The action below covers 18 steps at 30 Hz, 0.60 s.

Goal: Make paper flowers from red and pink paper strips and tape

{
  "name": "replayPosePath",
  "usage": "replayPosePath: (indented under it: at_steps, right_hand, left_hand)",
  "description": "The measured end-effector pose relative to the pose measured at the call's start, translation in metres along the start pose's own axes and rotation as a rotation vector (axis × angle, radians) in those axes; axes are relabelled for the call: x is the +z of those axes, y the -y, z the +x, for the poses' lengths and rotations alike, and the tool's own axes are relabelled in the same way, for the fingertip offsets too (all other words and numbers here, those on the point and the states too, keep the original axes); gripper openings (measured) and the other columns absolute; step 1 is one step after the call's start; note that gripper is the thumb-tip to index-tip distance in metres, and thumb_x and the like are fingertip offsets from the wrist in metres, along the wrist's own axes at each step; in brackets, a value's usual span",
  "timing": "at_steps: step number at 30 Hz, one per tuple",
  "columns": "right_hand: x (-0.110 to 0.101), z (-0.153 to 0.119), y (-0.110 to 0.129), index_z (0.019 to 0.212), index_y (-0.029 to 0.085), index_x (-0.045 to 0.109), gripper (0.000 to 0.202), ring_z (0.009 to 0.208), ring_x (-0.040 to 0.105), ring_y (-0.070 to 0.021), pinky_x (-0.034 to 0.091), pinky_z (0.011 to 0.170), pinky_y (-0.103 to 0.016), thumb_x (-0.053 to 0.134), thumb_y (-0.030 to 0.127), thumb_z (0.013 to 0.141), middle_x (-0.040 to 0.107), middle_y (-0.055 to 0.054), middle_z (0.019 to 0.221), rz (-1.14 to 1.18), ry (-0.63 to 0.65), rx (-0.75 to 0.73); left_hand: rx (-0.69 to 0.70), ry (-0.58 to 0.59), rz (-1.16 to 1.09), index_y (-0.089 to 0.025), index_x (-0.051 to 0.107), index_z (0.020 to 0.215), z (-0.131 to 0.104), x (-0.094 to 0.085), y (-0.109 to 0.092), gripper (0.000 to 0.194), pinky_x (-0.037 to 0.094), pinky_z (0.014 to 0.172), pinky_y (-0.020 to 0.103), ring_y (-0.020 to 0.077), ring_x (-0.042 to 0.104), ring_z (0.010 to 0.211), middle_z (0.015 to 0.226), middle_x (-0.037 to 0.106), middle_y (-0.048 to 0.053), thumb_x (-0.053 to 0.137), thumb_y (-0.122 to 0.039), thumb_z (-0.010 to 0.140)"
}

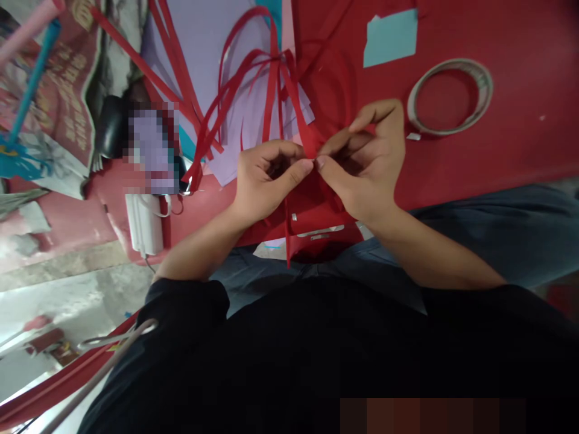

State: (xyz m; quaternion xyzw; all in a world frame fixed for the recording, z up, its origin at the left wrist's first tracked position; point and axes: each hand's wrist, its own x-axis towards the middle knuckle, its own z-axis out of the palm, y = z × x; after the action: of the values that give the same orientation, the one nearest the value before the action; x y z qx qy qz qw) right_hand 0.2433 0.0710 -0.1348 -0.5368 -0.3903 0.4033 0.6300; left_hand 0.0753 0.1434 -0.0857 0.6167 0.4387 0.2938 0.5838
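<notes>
My left hand (pixel 269 181) and my right hand (pixel 371 163) meet over the near edge of the red table. Between their thumbs and forefingers they pinch a flat red strip (pixel 309 140), their thumb tips almost touching. That strip runs up to a bunch of looped red strips (pixel 274 59), gathered together at one point. Below the bunch lie light purple paper sheets (pixel 190 36), some cut into pieces at the lower edge. A further strip end (pixel 288 241) hangs down past the table edge between my wrists. My fingers hide the exact spot being pinched.
At the right lie a nearly used-up tape roll (pixel 412 111) and a turquoise paper piece (pixel 391 39). Leftward are a rounded black object (pixel 112 128), a blurred-out phone-like item (pixel 154 150), a white charger-like block with a cable (pixel 145 226), and printed paper (pixel 67 78).
</notes>
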Motion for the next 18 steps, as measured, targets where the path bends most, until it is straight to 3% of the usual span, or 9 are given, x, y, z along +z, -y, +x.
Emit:
replayPosePath:
  at_steps: [6, 11, 18]
  right_hand:
    - [0.004, -0.005, 0.006, 0.118, 0.038, 0.044, 0.068, 0.097, 0.077, -0.0266, 0.07, 0.091, -0.054, 0.097, 0.068, 0.088, 0.074, 0.003, 0.096, 0.008, -0.021, 0.02]
    - [0.004, -0.006, 0.004, 0.123, 0.039, 0.048, 0.067, 0.105, 0.079, -0.029, 0.07, 0.095, -0.056, 0.095, 0.07, 0.088, 0.078, 0.001, 0.099, 0.002, 0.013, 0.011]
    - [0.003, -0.004, -0.001, 0.118, 0.037, 0.05, 0.065, 0.094, 0.079, -0.0269, 0.07, 0.087, -0.053, 0.098, 0.067, 0.086, 0.072, 0.003, 0.09, 0.002, 0.026, -0.032]
  left_hand:
    - [-0.086, -0.03, -0.091, -0.019, 0.075, 0.079, 0.004, -0.003, -0.003, 0.023, 0.046, 0.056, 0.019, 0.0067, 0.065, 0.063, 0.073, 0.07, -0.003, 0.094, -0.018, 0.091]
    - [-0.113, -0.032, -0.148, -0.021, 0.074, 0.08, 0.009, -0.007, 0.003, 0.026, 0.046, 0.052, 0.017, 0.0048, 0.062, 0.056, 0.07, 0.071, -0.004, 0.095, -0.028, 0.092]
    - [-0.175, 0.017, -0.255, -0.022, 0.076, 0.084, 0.011, -0.01, 0.012, 0.031, 0.043, 0.046, 0.016, 0.0087, 0.07, 0.06, 0.071, 0.075, -0.003, 0.102, -0.038, 0.085]
